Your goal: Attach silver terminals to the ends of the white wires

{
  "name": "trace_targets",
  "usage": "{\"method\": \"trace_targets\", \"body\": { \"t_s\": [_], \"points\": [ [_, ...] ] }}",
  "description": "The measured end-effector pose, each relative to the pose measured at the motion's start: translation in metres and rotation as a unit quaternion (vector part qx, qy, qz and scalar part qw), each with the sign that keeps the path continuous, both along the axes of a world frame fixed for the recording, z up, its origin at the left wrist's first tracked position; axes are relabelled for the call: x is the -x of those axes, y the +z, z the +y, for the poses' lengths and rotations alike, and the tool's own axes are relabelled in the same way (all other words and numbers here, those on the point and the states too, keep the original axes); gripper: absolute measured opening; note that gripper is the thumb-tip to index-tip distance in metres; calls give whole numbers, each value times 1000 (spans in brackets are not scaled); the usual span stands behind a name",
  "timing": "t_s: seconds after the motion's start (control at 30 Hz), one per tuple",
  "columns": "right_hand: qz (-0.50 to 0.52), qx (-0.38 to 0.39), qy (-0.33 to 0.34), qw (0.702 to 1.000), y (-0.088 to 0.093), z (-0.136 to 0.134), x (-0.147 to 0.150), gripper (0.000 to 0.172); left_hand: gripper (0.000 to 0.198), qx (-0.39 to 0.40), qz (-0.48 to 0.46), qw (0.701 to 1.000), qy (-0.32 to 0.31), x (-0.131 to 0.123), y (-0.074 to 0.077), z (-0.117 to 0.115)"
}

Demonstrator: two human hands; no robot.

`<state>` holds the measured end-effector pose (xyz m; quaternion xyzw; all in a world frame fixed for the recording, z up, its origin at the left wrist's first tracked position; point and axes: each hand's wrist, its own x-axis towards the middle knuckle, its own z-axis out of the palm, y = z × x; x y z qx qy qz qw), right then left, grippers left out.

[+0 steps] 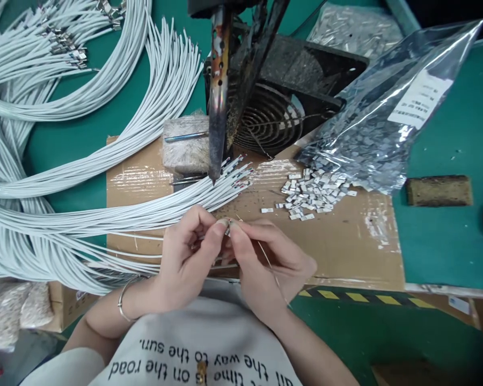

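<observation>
My left hand point(187, 260) and my right hand point(265, 262) meet above the front of the cardboard, fingers closed. Thumbs and forefingers pinch a small metal connector point(227, 230), mostly hidden by the fingertips. A thin solder wire point(270, 262) passes through my right hand and trails down past the wrist. Just beyond my fingers lies a bundle of white cables point(156, 212), with stripped ends to the right. Over those ends, the fixed soldering iron point(218, 102) points downward. Whether a cable end is also in my left fingers is hidden.
Loose metal connectors point(314, 193) spill from a clear plastic bag point(370, 123) on the cardboard sheet point(346, 252). A black fan point(269, 115) stands behind the iron. More white cables point(100, 91) cover the left side. A brown sponge block point(438, 191) lies at right.
</observation>
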<state>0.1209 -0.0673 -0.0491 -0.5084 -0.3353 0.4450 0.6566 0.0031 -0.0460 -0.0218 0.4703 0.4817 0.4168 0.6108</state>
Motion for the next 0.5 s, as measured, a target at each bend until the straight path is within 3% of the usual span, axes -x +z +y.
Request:
{"method": "trace_targets", "body": {
  "t_s": [0.13,0.3,0.5],
  "points": [
    [-112,-39,51,992,3,7,-15,28,12,40,-14,999,18,4,9,11],
    [-101,-9,123,987,8,15,-32,25,10,40,25,998,51,4,14,14],
    [-13,55,43,997,6,15,-35,16,7,38,78,994,73,5,14,11]
  ]
}}
